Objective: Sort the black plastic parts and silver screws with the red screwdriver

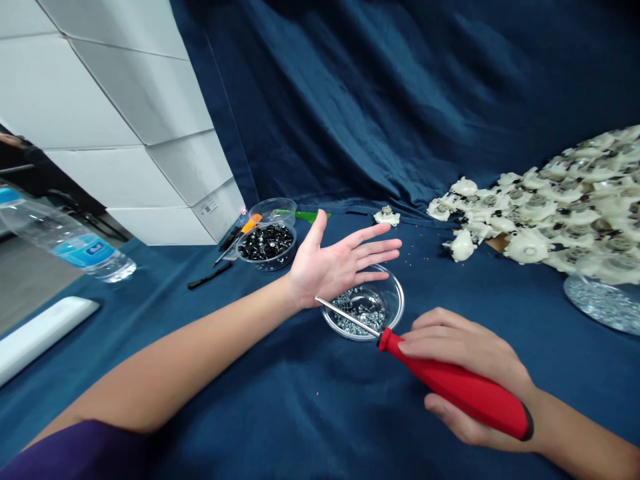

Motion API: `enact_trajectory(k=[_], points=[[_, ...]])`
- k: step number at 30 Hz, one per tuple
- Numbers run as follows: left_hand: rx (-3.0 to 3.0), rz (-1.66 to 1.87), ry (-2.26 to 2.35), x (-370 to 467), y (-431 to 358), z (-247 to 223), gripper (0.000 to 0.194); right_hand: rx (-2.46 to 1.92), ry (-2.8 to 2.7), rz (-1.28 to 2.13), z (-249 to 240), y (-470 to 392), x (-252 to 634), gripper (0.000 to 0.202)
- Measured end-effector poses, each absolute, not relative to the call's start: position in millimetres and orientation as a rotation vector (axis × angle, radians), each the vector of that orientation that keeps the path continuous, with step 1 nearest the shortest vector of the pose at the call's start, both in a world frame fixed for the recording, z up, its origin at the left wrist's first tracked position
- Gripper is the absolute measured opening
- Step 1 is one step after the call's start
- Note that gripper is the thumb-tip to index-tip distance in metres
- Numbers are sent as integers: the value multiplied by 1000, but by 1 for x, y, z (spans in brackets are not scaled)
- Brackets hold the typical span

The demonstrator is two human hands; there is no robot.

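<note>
- A screwdriver with a bulbous red handle and silver metal shaft sits at 4 o'clock in view, aimed toward 10.
- The right hand grips it, fingers pressed together around the handle.
- The left hand opens its palm, fingers spread, beside the screwdriver's tip; contact cannot be told.
- At its 5 o'clock, a round clear plastic bowl holds silver metal screws.
- At its 3, off-white plastic parts lie heaped.
</note>
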State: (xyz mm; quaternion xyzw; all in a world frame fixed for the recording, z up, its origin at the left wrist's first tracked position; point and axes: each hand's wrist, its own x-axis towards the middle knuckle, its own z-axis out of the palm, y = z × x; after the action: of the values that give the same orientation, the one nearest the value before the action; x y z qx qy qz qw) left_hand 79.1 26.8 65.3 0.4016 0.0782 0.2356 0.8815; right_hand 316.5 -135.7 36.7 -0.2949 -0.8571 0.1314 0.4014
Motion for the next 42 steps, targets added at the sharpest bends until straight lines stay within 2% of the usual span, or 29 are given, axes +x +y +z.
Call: enact_trajectory(k=[10, 15, 20, 27, 32, 35, 38, 40, 42], points=[[889, 491, 177, 79, 28, 63, 100, -738, -2158, 355, 39, -136, 314, 62], [891, 478, 182, 77, 27, 65, 94, -787, -2169, 325, 38, -136, 317, 61], [878, 492, 198, 78, 26, 66, 99, -838, -2121, 310, 39, -134, 319, 58], [884, 495, 200, 78, 25, 66, 103, -993, -2007, 246, 45, -136, 322, 43], [1073, 568, 246, 78, 28, 75, 95, -991, -1926, 127, 50, -137, 324, 39], [1455, 732, 424, 63, 40, 99, 82, -994, -1924, 143, 51, -136, 328, 39], [2066, 887, 834, 28, 58, 132, 65, -970, -1947, 225, 49, -134, 328, 39], [2407, 768, 1255, -1, 74, 149, 64, -937, -1986, 300, 47, -132, 326, 40], [2459, 409, 1571, -28, 91, 157, 70, -914, -2013, 382, 45, -130, 325, 40]])
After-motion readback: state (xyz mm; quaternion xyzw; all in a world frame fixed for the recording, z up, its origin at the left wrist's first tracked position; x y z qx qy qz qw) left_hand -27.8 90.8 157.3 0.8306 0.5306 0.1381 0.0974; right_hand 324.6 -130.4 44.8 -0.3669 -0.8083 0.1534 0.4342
